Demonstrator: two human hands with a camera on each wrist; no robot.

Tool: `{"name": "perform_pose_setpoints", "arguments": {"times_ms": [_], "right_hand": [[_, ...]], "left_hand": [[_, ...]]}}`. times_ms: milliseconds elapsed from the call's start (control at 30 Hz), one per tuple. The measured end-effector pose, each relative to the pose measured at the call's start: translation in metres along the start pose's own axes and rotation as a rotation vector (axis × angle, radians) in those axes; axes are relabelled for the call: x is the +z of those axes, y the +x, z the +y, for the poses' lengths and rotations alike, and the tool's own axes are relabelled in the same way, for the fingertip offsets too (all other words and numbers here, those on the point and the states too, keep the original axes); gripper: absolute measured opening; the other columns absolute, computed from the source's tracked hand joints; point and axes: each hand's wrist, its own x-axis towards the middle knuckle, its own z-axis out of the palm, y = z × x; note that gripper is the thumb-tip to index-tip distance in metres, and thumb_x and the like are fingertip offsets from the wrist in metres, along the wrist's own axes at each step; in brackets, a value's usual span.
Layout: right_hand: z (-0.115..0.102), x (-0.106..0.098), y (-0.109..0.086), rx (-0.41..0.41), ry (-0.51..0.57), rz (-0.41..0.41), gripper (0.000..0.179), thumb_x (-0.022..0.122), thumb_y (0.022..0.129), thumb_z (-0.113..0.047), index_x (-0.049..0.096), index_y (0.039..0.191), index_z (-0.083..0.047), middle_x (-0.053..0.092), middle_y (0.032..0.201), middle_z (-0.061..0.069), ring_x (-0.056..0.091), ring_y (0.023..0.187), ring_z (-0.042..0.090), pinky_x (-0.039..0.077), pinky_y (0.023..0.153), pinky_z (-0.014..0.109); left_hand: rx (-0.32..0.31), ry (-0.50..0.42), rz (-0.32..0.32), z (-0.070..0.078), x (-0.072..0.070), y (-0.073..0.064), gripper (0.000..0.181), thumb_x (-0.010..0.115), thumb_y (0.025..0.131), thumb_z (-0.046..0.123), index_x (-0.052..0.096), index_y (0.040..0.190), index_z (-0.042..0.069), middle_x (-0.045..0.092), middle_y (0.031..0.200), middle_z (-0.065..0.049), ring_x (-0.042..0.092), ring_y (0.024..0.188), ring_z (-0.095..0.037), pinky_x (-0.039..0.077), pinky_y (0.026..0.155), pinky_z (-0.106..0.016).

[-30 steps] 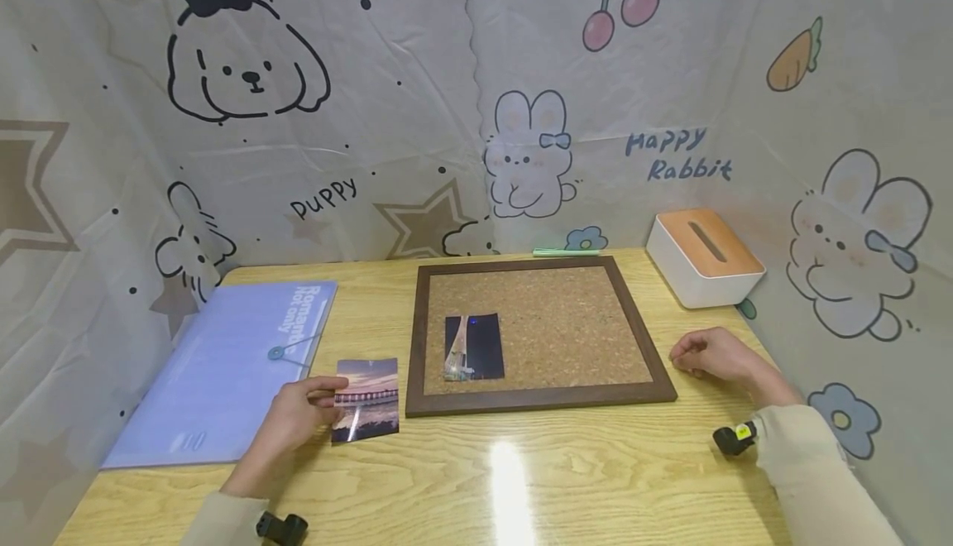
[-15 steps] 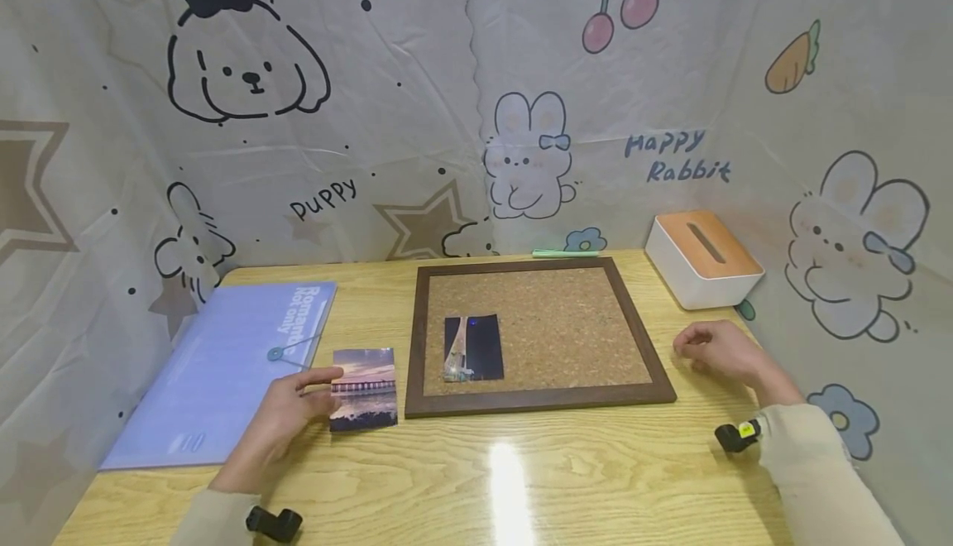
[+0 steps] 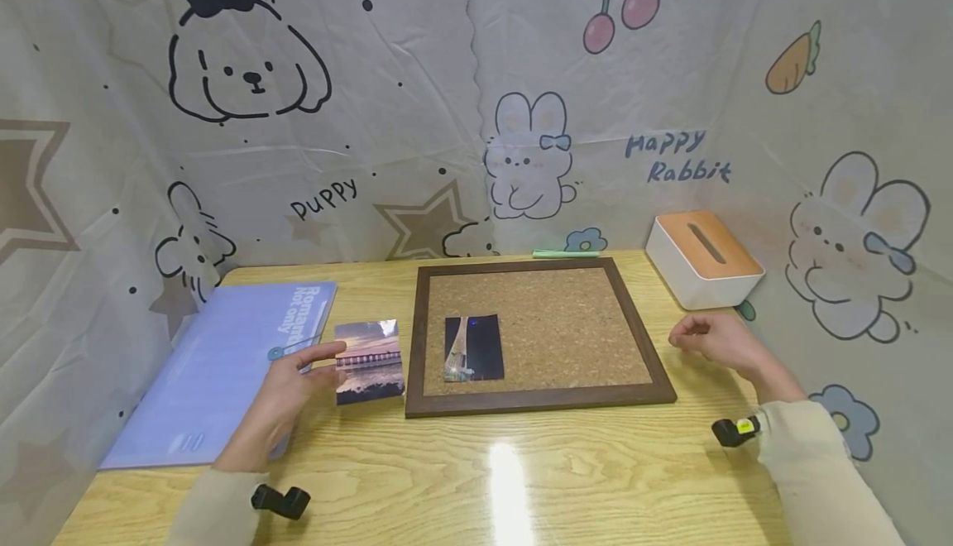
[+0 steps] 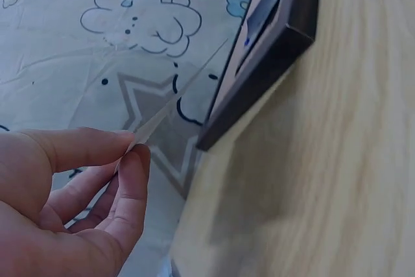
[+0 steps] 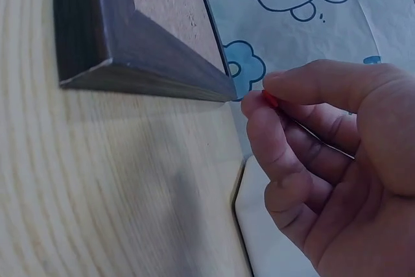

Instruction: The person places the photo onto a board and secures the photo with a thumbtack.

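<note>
My left hand [image 3: 286, 397] pinches the left edge of a photo print [image 3: 370, 368] showing a bridge over water under a pink sky. In the left wrist view this photo [image 4: 159, 121] appears edge-on between thumb and fingertips, raised above the table beside the board's frame. A framed corkboard [image 3: 573, 331] lies mid-table, with a night photo of a lit tower [image 3: 486, 347] on its left part. To the board's right, my right hand [image 3: 718, 349] pinches a small red object [image 5: 270, 99], mostly hidden by the fingertips; I cannot tell its kind.
A blue-purple document folder [image 3: 216, 364] lies at the left, partly under the left forearm. Behind the board is a thin green stick-like item [image 3: 566, 254]. A white tissue box with a wooden top [image 3: 707, 261] stands at the back right. Printed curtains enclose the table.
My left hand has carried the bridge photo away from the table's front and slightly right, closer to the corkboard's left side. My right hand has shifted slightly farther back.
</note>
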Motion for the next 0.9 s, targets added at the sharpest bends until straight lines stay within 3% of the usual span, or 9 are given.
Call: {"name": "perform_pose_setpoints", "arguments": {"times_ms": [167,333,500,733,900], "right_hand": [[-0.008,-0.002,0.001,0.003,0.060,-0.015,0.026,0.064,0.098,-0.028,0.066,0.105,-0.003,0.072,0.092,0.015,0.064,0.073,0.019,0.048,0.055,0.027],[-0.013,-0.004,0.004,0.012,0.113,-0.013,0.033,0.060,0.100,-0.033,0.064,0.107,-0.002,0.073,0.101,0.017,0.070,0.080,0.021,0.055,0.063,0.034],[-0.021,-0.005,0.004,-0.001,0.153,-0.021,0.036,0.063,0.099,-0.033,0.066,0.109,0.001,0.074,0.099,0.017,0.071,0.079,0.017,0.059,0.068,0.035],[-0.030,-0.003,0.006,-0.043,0.179,-0.056,0.034,0.066,0.098,-0.021,0.067,0.115,0.007,0.074,0.104,0.022,0.074,0.083,0.019,0.061,0.075,0.032],[-0.036,-0.003,0.008,-0.053,0.168,-0.071,0.029,0.060,0.099,-0.010,0.065,0.120,0.009,0.074,0.108,0.023,0.075,0.084,0.020,0.061,0.078,0.036]], "left_hand": [[0.028,-0.018,-0.017,0.012,0.011,0.011,0.053,0.068,0.095,0.020,0.052,0.145,0.012,0.039,0.157,-0.016,0.058,0.129,-0.036,0.041,0.111,-0.056],[0.091,-0.077,-0.056,0.026,0.025,0.022,0.056,0.070,0.093,0.013,0.051,0.145,0.006,0.043,0.155,-0.017,0.052,0.135,-0.038,0.046,0.110,-0.046],[0.106,-0.123,-0.077,0.037,0.042,0.033,0.056,0.070,0.092,0.008,0.052,0.144,0.004,0.046,0.153,-0.017,0.051,0.136,-0.037,0.050,0.105,-0.036],[0.132,-0.147,-0.123,0.050,0.067,0.046,0.054,0.071,0.091,0.006,0.054,0.142,0.003,0.048,0.152,-0.018,0.051,0.136,-0.038,0.050,0.105,-0.042],[0.121,-0.137,-0.147,0.058,0.087,0.052,0.054,0.073,0.089,0.006,0.057,0.140,0.007,0.049,0.151,-0.015,0.052,0.135,-0.035,0.046,0.109,-0.047]]}}
